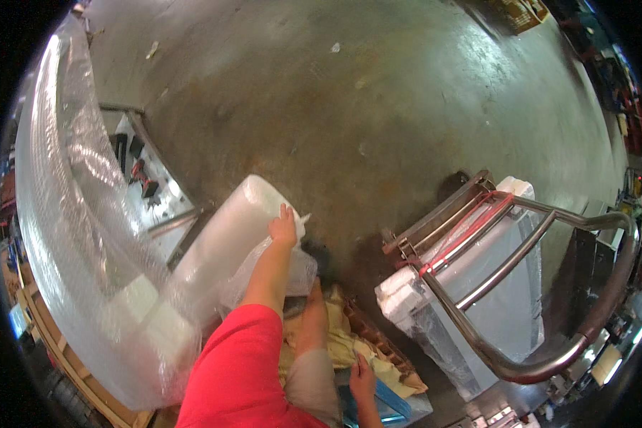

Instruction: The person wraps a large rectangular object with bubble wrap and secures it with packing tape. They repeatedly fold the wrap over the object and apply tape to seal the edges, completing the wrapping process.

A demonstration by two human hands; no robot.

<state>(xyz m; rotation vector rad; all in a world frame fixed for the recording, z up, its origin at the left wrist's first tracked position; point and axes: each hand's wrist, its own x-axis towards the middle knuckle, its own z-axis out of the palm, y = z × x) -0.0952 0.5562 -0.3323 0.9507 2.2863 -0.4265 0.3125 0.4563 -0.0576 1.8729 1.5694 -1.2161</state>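
My left hand (284, 227) reaches forward with its fingers stretched out, resting on the end of a thick white roll of wrapping foam (225, 232). A loose translucent flap of wrap (299, 273) hangs off the roll beneath my forearm. My right hand (362, 379) is low at my right side, its fingers curled around something thin that I cannot make out. Close to it are a blue object (386, 401) and crumpled yellowish paper or cloth (339, 329).
A large bubble wrap sheet or roll (64, 214) fills the left side. Beyond the foam roll, a metal-framed cart (167, 189) carries a red-and-black power tool (143, 180). At right stands a metal-tube trolley (503, 282) with a foam-cornered, plastic-wrapped panel (471, 335). A cardboard box (524, 16) lies far right.
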